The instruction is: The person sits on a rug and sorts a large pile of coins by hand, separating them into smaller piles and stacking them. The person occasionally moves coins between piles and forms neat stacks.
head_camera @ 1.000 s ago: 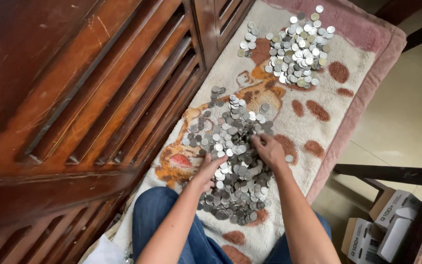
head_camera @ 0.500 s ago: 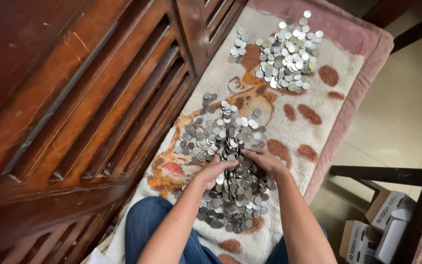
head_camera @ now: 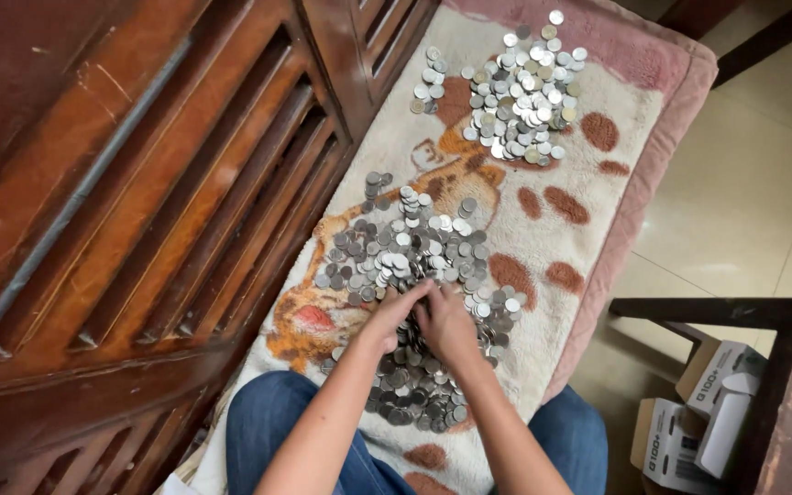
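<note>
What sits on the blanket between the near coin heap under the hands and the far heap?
Nothing visible: only bare blanket separates the near coin heap, where the left hand and right hand rest, from the far coin heap.

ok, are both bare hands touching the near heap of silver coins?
Touching. Head view: left hand and right hand rest fingers-down on the near silver coin heap.

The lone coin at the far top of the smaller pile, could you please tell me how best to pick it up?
Pinch that coin by its rim, coming straight down from above: it lies flat on the plush blanket, apart from the smaller pile, so fingertips can press in around its edge.
</note>
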